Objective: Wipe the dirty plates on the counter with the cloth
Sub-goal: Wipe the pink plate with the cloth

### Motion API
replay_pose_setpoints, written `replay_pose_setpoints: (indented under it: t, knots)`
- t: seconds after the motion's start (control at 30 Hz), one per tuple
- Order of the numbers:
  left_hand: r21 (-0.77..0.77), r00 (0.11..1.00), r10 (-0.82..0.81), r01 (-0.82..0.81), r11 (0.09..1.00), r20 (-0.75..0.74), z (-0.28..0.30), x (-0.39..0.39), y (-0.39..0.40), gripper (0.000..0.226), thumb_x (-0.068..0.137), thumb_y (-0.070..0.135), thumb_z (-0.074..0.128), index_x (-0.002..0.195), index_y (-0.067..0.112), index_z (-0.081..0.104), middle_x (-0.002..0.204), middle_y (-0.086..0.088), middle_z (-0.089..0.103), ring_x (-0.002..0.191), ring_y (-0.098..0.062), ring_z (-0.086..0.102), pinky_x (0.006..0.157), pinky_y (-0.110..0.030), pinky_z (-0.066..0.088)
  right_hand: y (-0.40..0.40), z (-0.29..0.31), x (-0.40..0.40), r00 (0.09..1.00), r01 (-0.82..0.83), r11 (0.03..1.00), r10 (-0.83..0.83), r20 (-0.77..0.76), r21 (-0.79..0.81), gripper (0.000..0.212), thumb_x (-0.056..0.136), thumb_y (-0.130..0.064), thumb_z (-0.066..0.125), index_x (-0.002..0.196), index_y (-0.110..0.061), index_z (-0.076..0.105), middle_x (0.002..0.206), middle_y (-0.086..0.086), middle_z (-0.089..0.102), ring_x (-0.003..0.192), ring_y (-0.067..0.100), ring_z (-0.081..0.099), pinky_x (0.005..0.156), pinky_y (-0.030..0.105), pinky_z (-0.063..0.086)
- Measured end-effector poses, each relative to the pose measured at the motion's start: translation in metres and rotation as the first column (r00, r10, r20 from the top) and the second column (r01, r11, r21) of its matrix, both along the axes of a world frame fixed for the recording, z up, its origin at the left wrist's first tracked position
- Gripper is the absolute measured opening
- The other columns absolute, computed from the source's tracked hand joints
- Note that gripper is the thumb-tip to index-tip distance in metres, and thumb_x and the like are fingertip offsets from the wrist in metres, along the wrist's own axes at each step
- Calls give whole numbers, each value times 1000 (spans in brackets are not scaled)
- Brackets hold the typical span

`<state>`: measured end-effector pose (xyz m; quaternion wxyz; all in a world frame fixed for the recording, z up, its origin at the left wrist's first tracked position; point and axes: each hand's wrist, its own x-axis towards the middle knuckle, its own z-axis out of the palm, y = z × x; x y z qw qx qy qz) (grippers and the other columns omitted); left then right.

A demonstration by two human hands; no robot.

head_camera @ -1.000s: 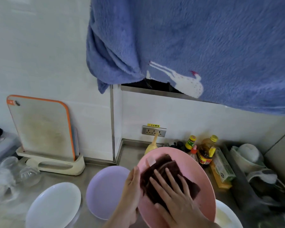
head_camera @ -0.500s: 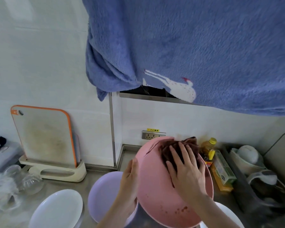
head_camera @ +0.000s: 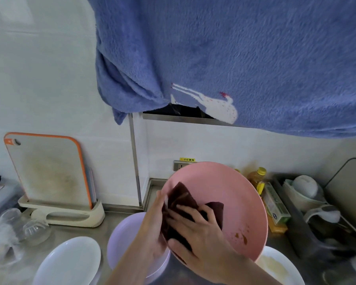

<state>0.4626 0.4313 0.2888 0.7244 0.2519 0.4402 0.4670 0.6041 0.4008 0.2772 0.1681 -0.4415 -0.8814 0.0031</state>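
A pink plate (head_camera: pixel 230 194) is tilted up above the steel counter, with brown stains near its lower right rim. My left hand (head_camera: pixel 152 229) grips its left edge. My right hand (head_camera: pixel 197 233) presses a dark maroon cloth (head_camera: pixel 183 200) flat against the plate's left inner face. A lilac plate (head_camera: pixel 123 235) lies on the counter under my left hand. A white plate (head_camera: pixel 68 262) lies at the lower left. Another white plate (head_camera: pixel 275 264), smeared yellowish, sits at the lower right, partly hidden by the pink plate.
A large blue towel (head_camera: pixel 234 58) hangs overhead. An orange-edged cutting board (head_camera: pixel 47 169) stands in a holder at left, with glassware (head_camera: pixel 29 227) beside it. Oil bottles (head_camera: pixel 257 177) and a box (head_camera: pixel 275 206) line the wall. A dish rack (head_camera: pixel 317 212) fills the right.
My right hand has slid the cloth from the plate's upper right down to its left side, next to my left hand. The stained lower right of the plate is now uncovered.
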Motion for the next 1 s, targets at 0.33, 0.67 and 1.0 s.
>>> replay_pose_setpoints:
  t: [0.33, 0.67, 1.0]
  knots:
    - [9, 995, 93, -94, 996, 35, -4, 0, 14, 64, 92, 60, 40, 129, 10, 56, 124, -23, 65, 108, -35, 65, 75, -40, 57, -29, 18, 52, 985, 43, 999, -41, -166, 8, 31, 100, -45, 37, 122, -41, 58, 130, -23, 56, 129, -7, 42, 116, 46, 25]
    - [50, 985, 151, -147, 988, -87, -4, 29, 22, 54, 79, 68, 48, 110, 28, 67, 115, -10, 72, 109, -32, 67, 100, -55, 48, -37, -24, -2, 877, 481, 872, -475, 77, -95, 63, 92, -68, 15, 132, -36, 54, 145, 0, 49, 110, 48, 60, 75, 58, 56]
    - [81, 943, 122, -101, 992, -311, 13, 1, 35, 39, 95, 58, 33, 103, 35, 64, 114, -1, 70, 104, -26, 66, 93, -48, 53, -37, -2, 95, 968, 100, 993, -112, 224, 68, 42, 86, -73, 38, 110, -48, 61, 116, -17, 64, 117, 19, 57, 94, 48, 43]
